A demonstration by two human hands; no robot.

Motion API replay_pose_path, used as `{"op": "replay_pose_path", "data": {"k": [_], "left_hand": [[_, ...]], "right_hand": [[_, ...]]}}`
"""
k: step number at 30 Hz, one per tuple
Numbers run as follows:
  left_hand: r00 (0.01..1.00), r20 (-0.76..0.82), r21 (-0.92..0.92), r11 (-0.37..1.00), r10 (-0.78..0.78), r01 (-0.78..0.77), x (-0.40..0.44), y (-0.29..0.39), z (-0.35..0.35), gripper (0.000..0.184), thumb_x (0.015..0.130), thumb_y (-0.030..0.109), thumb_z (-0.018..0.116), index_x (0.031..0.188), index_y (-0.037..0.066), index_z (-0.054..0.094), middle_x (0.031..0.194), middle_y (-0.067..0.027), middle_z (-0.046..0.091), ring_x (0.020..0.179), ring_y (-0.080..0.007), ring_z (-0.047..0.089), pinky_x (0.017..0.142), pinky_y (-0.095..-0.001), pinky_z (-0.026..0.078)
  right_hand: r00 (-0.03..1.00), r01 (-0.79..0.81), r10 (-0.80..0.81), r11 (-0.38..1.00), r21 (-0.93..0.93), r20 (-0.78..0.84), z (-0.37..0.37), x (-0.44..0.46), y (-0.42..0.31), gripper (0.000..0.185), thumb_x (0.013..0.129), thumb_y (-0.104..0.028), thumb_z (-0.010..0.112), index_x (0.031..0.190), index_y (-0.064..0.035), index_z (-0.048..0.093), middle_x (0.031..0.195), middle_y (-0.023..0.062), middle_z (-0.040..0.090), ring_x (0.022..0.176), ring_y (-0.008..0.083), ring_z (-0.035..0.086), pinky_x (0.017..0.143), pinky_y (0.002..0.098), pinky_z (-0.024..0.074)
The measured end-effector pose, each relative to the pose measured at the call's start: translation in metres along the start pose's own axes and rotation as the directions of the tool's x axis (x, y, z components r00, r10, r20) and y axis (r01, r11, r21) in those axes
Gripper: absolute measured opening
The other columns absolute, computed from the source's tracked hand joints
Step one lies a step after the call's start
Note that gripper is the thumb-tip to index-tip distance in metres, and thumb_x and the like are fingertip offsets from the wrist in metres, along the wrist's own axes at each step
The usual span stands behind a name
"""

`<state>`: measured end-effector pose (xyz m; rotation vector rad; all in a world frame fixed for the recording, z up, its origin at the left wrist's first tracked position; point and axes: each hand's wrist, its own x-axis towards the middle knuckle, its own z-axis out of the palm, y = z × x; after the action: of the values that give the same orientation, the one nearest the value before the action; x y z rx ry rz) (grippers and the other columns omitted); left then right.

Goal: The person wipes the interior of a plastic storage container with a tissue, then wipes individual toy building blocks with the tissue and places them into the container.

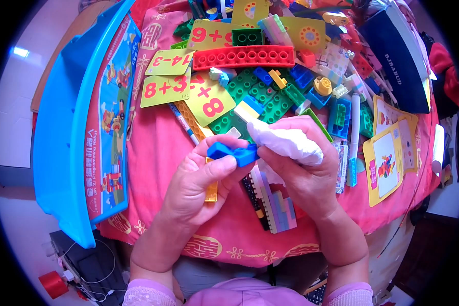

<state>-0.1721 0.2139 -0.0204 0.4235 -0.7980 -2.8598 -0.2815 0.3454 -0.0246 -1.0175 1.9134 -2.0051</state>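
Observation:
My left hand (201,176) pinches a blue toy brick (233,153) between thumb and fingers, in front of my body above the cloth. In my right hand (303,168) is a crumpled white tissue (285,143), gripped by the fingers. The right fingertips meet the right end of the blue brick, beside the tissue. Under the left hand, a yellow brick piece (211,189) shows in part. Just below and between the hands, a stepped block of pastel bricks (278,206) lies next to a black pen-like stick (256,201).
A blue plastic bin (66,132) stands at left. Yellow arithmetic cards (163,91), a long red brick (242,57) and a green baseplate (239,89) with loose bricks cover the far side. Right are a dark blue box (395,61) and a picture card (387,166), on a red patterned cloth (153,168).

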Motion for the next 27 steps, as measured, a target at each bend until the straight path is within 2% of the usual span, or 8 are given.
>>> {"op": "replay_pose_path", "data": {"k": [3,5,7,10,13,20,25,27], "left_hand": [[0.994,-0.112,-0.004,1.0,0.006,-0.006,0.0,0.0,0.004,0.029,0.08,0.006,0.062,0.107,0.001,0.051,0.107,-0.0127,0.056,0.101,-0.0244,0.057,0.093,-0.0362,0.047],[0.997,-0.074,-0.044,0.999,0.011,-0.014,0.001,0.0,0.003,0.03,0.082,0.005,0.06,0.11,0.0,0.051,0.106,-0.0121,0.057,0.1,-0.0219,0.057,0.092,-0.0336,0.047],[0.997,-0.074,-0.039,0.999,0.024,-0.027,0.001,-0.001,0.0,0.028,0.083,0.004,0.059,0.109,-0.001,0.052,0.106,-0.0116,0.057,0.1,-0.0205,0.057,0.091,-0.032,0.047],[0.993,-0.093,0.026,0.997,0.077,-0.075,0.001,-0.002,-0.008,0.025,0.082,0.004,0.06,0.105,0.0,0.055,0.105,-0.0113,0.058,0.1,-0.02,0.057,0.09,-0.0318,0.047],[0.983,-0.082,0.076,0.984,0.165,-0.159,0.0,0.001,-0.007,0.02,0.08,0.002,0.062,0.1,0.002,0.058,0.106,-0.0126,0.058,0.101,-0.021,0.057,0.09,-0.0341,0.047],[0.987,-0.009,0.042,0.986,0.163,-0.162,0.001,0.006,-0.004,0.02,0.077,-0.003,0.06,0.096,0.003,0.058,0.118,-0.0168,0.05,0.106,-0.0247,0.055,0.092,-0.0349,0.046],[0.973,0.084,0.152,0.962,0.215,-0.225,0.002,0.003,-0.003,0.021,0.075,-0.006,0.059,0.093,0.004,0.058,0.117,-0.0158,0.051,0.111,-0.0258,0.052,0.093,-0.0343,0.044],[0.961,0.115,0.241,0.931,0.252,-0.273,0.002,0.002,-0.004,0.021,0.075,-0.007,0.059,0.092,0.004,0.057,0.117,-0.0157,0.051,0.11,-0.0247,0.052,0.093,-0.0339,0.043]], "right_hand": [[0.962,0.262,-0.271,0.939,-0.221,-0.011,-0.006,0.006,-0.001,0.031,0.066,0.001,0.07,0.095,-0.0036,0.06,0.09,0.0082,0.059,0.078,0.0219,0.057,0.068,0.0292,0.046],[0.906,0.413,-0.419,0.848,-0.332,0.059,-0.006,0.007,-0.005,0.032,0.065,-0.001,0.07,0.096,-0.0037,0.061,0.092,0.0092,0.059,0.077,0.023,0.057,0.066,0.0299,0.0468],[0.842,0.536,-0.511,0.762,-0.363,0.172,-0.003,0.006,-0.01,0.034,0.063,-0.005,0.07,0.095,-0.0037,0.063,0.095,0.0094,0.06,0.075,0.0226,0.057,0.064,0.0297,0.0474],[0.824,0.567,-0.492,0.735,-0.372,0.282,0.0,0.003,-0.011,0.032,0.061,-0.008,0.069,0.093,-0.0045,0.064,0.097,0.0085,0.061,0.075,0.022,0.056,0.064,0.0293,0.047],[0.847,0.531,-0.461,0.734,-0.423,0.265,-0.001,0.001,-0.008,0.032,0.062,-0.009,0.073,0.092,-0.0059,0.065,0.098,0.0084,0.061,0.079,0.0229,0.056,0.065,0.0301,0.0464],[0.895,0.444,-0.403,0.772,-0.455,0.191,-0.005,0.005,-0.004,0.036,0.06,-0.003,0.069,0.095,-0.0049,0.061,0.093,0.0089,0.06,0.073,0.0246,0.055,0.063,0.0328,0.0462],[0.977,0.209,-0.2,0.959,-0.188,0.069,-0.006,0.003,-0.005,0.035,0.066,0.005,0.065,0.099,-0.0033,0.059,0.094,0.011,0.06,0.087,0.0279,0.058,0.074,0.0335,0.0471],[0.974,0.219,-0.213,0.972,-0.087,0.074,-0.004,0.003,-0.005,0.035,0.067,0.005,0.065,0.1,-0.0033,0.058,0.094,0.0106,0.06,0.088,0.0263,0.059,0.074,0.033,0.047]]}}
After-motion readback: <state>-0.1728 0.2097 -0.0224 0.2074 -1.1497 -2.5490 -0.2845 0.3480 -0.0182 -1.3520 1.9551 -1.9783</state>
